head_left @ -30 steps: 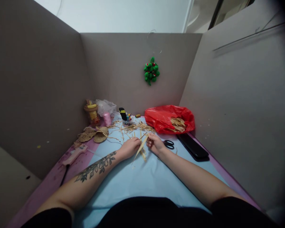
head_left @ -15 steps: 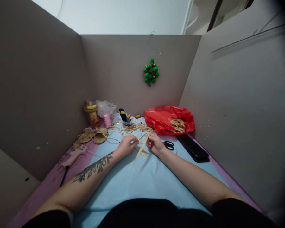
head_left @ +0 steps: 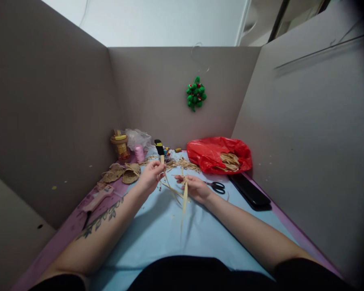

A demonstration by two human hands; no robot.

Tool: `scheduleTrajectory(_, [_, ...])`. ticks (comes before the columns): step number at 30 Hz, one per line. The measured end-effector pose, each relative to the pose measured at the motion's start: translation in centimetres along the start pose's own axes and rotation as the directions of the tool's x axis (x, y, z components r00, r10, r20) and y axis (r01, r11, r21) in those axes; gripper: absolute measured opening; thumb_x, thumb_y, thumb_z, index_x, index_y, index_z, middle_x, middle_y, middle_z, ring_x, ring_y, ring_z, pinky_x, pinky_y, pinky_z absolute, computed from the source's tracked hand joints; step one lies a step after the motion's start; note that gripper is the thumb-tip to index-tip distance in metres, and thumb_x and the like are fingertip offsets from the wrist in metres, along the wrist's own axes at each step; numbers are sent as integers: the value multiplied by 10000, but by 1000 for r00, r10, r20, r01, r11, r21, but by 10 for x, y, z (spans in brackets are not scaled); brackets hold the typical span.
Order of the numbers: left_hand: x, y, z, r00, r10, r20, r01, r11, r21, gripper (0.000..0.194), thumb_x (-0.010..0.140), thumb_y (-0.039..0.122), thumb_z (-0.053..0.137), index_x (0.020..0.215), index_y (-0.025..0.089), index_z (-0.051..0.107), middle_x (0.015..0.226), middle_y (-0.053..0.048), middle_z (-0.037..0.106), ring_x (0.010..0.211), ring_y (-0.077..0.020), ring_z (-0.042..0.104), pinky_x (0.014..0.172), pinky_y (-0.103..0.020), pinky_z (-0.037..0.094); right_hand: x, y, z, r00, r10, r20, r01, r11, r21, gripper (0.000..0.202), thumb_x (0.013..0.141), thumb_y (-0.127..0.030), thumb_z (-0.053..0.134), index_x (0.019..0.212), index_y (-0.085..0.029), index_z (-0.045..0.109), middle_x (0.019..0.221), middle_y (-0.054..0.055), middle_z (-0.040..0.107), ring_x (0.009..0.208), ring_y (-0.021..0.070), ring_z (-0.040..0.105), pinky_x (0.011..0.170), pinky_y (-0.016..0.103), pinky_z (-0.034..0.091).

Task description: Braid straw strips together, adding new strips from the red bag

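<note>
My left hand (head_left: 151, 176) is raised above the cloth, thumb and fingers pinched on a thin straw strip whose short pale end (head_left: 162, 159) sticks up from the fingertips. To its right, my right hand (head_left: 195, 188) is closed around a wider pale straw strip (head_left: 185, 199), which hangs down toward me. Whether the two strips are joined cannot be made out. Under the hands, a few loose strips (head_left: 176, 191) lie on the light blue cloth (head_left: 157, 232). Black-handled scissors (head_left: 218, 187) rest just beyond my right hand, their blades partly hidden.
A red plastic bag (head_left: 204, 152) holding dried straw (head_left: 229, 161) stands at the back right, near a black case (head_left: 251, 193). Straw scraps (head_left: 188, 164) lie at the back. Leftward are a pink glue gun (head_left: 98, 198), woven pieces (head_left: 131, 173), pink thread (head_left: 139, 153) and a cup (head_left: 120, 146).
My left hand has lifted and moved left, away from my right hand. My right hand has turned palm-up more, and its strip now hangs nearly straight down.
</note>
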State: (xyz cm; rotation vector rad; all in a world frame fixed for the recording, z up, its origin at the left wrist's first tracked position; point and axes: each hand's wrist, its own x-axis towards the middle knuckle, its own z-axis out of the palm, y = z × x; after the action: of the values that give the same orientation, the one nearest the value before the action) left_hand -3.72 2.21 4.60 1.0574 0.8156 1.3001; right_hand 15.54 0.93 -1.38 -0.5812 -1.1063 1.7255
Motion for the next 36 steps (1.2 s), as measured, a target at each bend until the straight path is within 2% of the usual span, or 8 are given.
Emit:
scheduleTrajectory(4, [6, -22, -3, 991, -133, 4, 133, 989, -58, 214, 632, 192, 697, 710, 144, 503, 687, 12, 551, 581, -44, 526, 608, -178, 472, -9, 3, 19, 981, 129, 142, -124, 991, -38, 244, 595, -313, 744, 696, -141, 603, 933, 83, 638, 820, 165, 586, 706, 266, 427])
scheduleTrajectory(7, [9, -25, -8, 991, -130, 32, 132, 988, -80, 305, 626, 172, 696, 894, 176, 549, 701, 20, 562, 610, -57, 548, 598, -180, 481, -9, 7, 22, 979, 170, 111, -161, 983, -83, 241, 619, -319, 731, 648, -137, 575, 702, 32, 630, 588, 105, 551, 590, 226, 405])
scheduleTrajectory(10, [13, -16, -20, 994, -68, 88, 62, 996, 65, 455, 632, 200, 686, 1069, 237, 564, 714, 26, 573, 626, -67, 553, 548, -162, 460, -7, 7, 17, 985, 154, 83, -147, 985, -86, 241, 621, -312, 729, 622, -137, 563, 572, -1, 578, 487, 78, 489, 506, 195, 360])
scheduleTrajectory(14, [21, -4, -41, 984, -36, 177, -39, 914, 403, 329, 624, 288, 691, 935, 181, 677, 686, -18, 623, 518, -68, 513, 457, -158, 417, -7, 2, 12, 984, 169, 62, -167, 985, -47, 221, 612, -292, 731, 634, -139, 573, 575, 3, 577, 488, 80, 485, 485, 189, 349])
scheduleTrajectory(17, [25, -2, -52, 972, -24, 234, -106, 844, 526, 273, 586, 304, 716, 816, 157, 710, 719, -49, 665, 548, -102, 544, 483, -192, 454, -8, -1, 11, 984, 173, 38, -172, 985, -30, 212, 615, -282, 726, 629, -138, 570, 573, 6, 576, 492, 83, 486, 489, 192, 358])
scheduleTrajectory(22, [29, 0, -59, 969, 61, 237, -190, 800, 569, 244, 600, 310, 704, 796, 164, 715, 697, -61, 683, 617, -149, 608, 545, -226, 491, -7, -2, 9, 991, 134, 28, -134, 991, -22, 194, 625, -274, 718, 635, -144, 574, 572, 6, 565, 498, 86, 481, 486, 192, 356])
scheduleTrajectory(31, [29, 2, -63, 923, 282, 263, -386, 664, 641, 178, 673, 308, 627, 749, 166, 701, 637, -31, 633, 522, -105, 539, 507, -204, 439, -5, -8, 8, 991, 132, 23, -132, 990, 44, 184, 625, -261, 716, 646, -128, 591, 602, 10, 567, 500, 84, 502, 499, 203, 388])
scheduleTrajectory(36, [33, 18, -76, 920, 370, 130, -364, 682, 634, 174, 697, 307, 595, 711, 150, 667, 540, 3, 573, 493, -87, 488, 474, -178, 383, -7, -10, 8, 992, 129, -13, -129, 992, 6, 222, 637, -251, 709, 817, -138, 647, 739, 43, 633, 581, 94, 534, 531, 206, 403])
